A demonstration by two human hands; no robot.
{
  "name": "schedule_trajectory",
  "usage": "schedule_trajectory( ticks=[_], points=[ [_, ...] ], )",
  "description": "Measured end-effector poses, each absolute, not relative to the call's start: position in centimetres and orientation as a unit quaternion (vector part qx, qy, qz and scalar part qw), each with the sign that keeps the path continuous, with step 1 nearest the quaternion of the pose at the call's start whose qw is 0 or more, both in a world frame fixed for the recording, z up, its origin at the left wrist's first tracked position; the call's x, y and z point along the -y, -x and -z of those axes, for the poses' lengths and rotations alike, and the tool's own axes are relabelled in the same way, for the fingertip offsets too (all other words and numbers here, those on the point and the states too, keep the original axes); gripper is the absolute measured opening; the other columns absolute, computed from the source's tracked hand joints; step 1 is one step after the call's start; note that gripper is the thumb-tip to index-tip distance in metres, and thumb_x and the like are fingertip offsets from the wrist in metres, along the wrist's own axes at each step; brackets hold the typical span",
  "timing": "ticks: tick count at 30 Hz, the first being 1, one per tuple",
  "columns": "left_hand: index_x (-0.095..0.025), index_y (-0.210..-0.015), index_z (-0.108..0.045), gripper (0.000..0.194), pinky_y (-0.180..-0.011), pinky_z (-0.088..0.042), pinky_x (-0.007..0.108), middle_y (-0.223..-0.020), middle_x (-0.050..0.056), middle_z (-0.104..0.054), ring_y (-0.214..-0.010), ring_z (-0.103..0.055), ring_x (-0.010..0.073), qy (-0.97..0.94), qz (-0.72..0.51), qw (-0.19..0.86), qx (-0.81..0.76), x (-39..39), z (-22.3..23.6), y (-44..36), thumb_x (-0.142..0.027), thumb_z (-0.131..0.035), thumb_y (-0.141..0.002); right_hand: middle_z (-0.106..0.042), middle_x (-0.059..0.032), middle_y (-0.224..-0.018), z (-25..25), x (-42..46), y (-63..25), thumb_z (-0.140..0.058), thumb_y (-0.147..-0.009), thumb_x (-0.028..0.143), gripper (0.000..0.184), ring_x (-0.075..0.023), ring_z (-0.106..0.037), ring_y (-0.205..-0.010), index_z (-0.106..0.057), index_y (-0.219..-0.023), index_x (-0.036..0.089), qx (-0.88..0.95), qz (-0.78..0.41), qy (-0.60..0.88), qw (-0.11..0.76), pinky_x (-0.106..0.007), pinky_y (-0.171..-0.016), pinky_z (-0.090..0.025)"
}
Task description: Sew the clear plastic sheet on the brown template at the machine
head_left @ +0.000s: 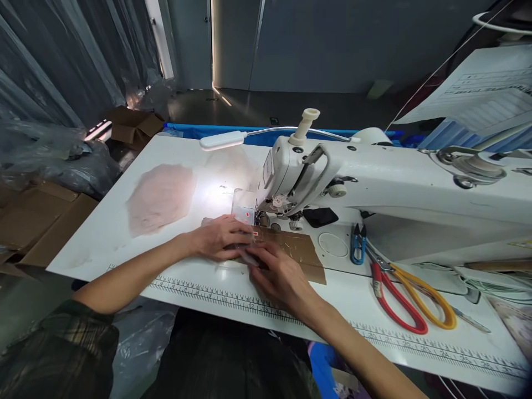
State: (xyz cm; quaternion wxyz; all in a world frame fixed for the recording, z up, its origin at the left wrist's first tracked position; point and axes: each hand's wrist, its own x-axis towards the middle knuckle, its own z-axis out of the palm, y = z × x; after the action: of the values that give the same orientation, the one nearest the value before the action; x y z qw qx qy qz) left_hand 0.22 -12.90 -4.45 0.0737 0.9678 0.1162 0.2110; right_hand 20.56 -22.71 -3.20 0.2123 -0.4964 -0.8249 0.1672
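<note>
Greyish thin material [248, 256] shows in the head view between both hands, just in front of the white sewing machine's [286, 166] presser area. Watching remotely, I see the left hand [220, 237] laid palm-down, fingers close together; the right hand's [277, 270] bent fingers touch the material, but I cannot tell whether they pinch it. Brown panel [310, 252] lies beside them, scissors [385, 267] farther right.

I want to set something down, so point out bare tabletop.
Bare: tabletop between pink fabric and left forearm; another patch between brown sheet and scissors. Crowded: beside the sewing machine, where left hand and right hand meet, and right of blue snips.
</note>
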Motion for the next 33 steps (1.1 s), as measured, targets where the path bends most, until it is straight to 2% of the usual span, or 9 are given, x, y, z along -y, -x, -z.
schedule_trajectory(
  ticks=[4, 8, 11, 16, 19, 21, 24, 28, 33],
  points=[
    [-0.027, -0.102, -0.07, 0.015, -0.108, -0.038, 0.058, -0.127, 0.005, -0.063, -0.116, -0.061, 0.0227, -0.968, -0.179, 0.105, -0.144, 12.0, 4.3, 0.7, -0.025, -0.06, -0.09, -0.064, -0.0161, -0.115, 3.0, 24.7, -21.6, -0.05, -0.09, 0.019, 0.028, -0.0271, -0.06, -0.102, -0.065, -0.114, 0.016, 0.867, -0.123, 0.435, 0.209, -0.045, -0.084, -0.057],
    [-0.023, -0.104, -0.07, 0.017, -0.105, -0.04, 0.062, -0.129, 0.011, -0.061, -0.118, -0.059, 0.0259, -0.972, -0.182, 0.056, -0.139, 12.6, 3.5, 0.5, -0.024, -0.058, -0.092, -0.063, -0.0147, -0.118, 2.7, 23.9, -22.9, -0.048, -0.093, 0.022, 0.029, -0.0237, -0.063, -0.104, -0.065, -0.116, 0.018, 0.856, -0.185, 0.429, 0.22, -0.041, -0.088, -0.057],
    [-0.019, -0.102, -0.069, 0.016, -0.095, -0.048, 0.054, -0.12, 0.013, -0.064, -0.107, -0.063, 0.0251, -0.967, -0.211, 0.026, -0.139, 13.0, 2.9, 0.1, -0.021, -0.058, -0.091, -0.065, -0.0127, -0.112, 2.5, 21.3, -23.5, -0.044, -0.094, 0.023, 0.031, -0.0225, -0.065, -0.102, -0.067, -0.113, 0.018, 0.829, -0.202, 0.458, 0.251, -0.039, -0.088, -0.056],
    [-0.019, -0.086, -0.07, 0.017, -0.07, -0.056, 0.034, -0.093, 0.006, -0.069, -0.077, -0.065, 0.0157, -0.954, -0.247, 0.02, -0.168, 13.5, 2.7, -0.3, -0.019, -0.054, -0.093, -0.062, -0.0113, -0.11, 2.4, 17.9, -22.8, -0.04, -0.095, 0.023, 0.036, -0.0197, -0.062, -0.09, -0.064, -0.121, 0.021, 0.845, -0.195, 0.444, 0.226, -0.038, -0.083, -0.056],
    [-0.018, -0.091, -0.071, 0.022, -0.062, -0.059, 0.024, -0.094, 0.006, -0.07, -0.078, -0.067, 0.0124, -0.935, -0.291, 0.037, -0.198, 13.9, 3.3, -0.9, -0.021, -0.05, -0.097, -0.057, -0.0119, -0.106, 2.9, 17.6, -22.4, -0.041, -0.094, 0.022, 0.036, -0.018, -0.059, -0.081, -0.065, -0.121, 0.022, 0.861, -0.164, 0.448, 0.178, -0.034, -0.072, -0.055],
    [-0.017, -0.093, -0.071, 0.024, -0.067, -0.06, 0.022, -0.099, 0.006, -0.07, -0.084, -0.068, 0.0118, -0.927, -0.321, 0.052, -0.187, 14.2, 3.7, -1.3, -0.02, -0.048, -0.098, -0.056, -0.0121, -0.106, 3.5, 17.9, -22.7, -0.042, -0.092, 0.02, 0.038, -0.0189, -0.057, -0.083, -0.064, -0.123, 0.023, 0.863, -0.127, 0.462, 0.159, -0.035, -0.073, -0.054],
    [-0.015, -0.09, -0.071, 0.026, -0.083, -0.06, 0.028, -0.102, 0.008, -0.07, -0.094, -0.067, 0.0157, -0.946, -0.291, 0.035, -0.138, 14.5, 4.0, -1.7, -0.016, -0.046, -0.098, -0.057, -0.0134, -0.105, 4.5, 18.4, -23.7, -0.041, -0.092, 0.019, 0.042, -0.0212, -0.057, -0.087, -0.061, -0.129, 0.022, 0.863, -0.085, 0.47, 0.168, -0.037, -0.076, -0.055],
    [-0.016, -0.088, -0.071, 0.018, -0.076, -0.054, 0.04, -0.111, 0.011, -0.069, -0.09, -0.063, 0.0226, -0.966, -0.207, -0.053, -0.148, 14.9, 3.4, -1.3, -0.017, -0.054, -0.093, -0.057, -0.014, -0.104, 5.2, 18.6, -24.2, -0.04, -0.094, 0.021, 0.042, -0.0224, -0.057, -0.089, -0.06, -0.131, 0.022, 0.86, -0.076, 0.47, 0.187, -0.038, -0.075, -0.055],
    [-0.016, -0.08, -0.07, 0.018, -0.081, -0.052, 0.042, -0.11, 0.009, -0.07, -0.093, -0.062, 0.0226, -0.965, -0.224, -0.076, -0.113, 14.7, 2.8, -0.8, -0.014, -0.054, -0.089, -0.058, -0.0119, -0.108, 5.2, 18.5, -23.6, -0.041, -0.091, 0.02, 0.045, -0.0236, -0.055, -0.096, -0.06, -0.132, 0.027, 0.861, -0.071, 0.474, 0.172, -0.04, -0.079, -0.054]
  ],
)
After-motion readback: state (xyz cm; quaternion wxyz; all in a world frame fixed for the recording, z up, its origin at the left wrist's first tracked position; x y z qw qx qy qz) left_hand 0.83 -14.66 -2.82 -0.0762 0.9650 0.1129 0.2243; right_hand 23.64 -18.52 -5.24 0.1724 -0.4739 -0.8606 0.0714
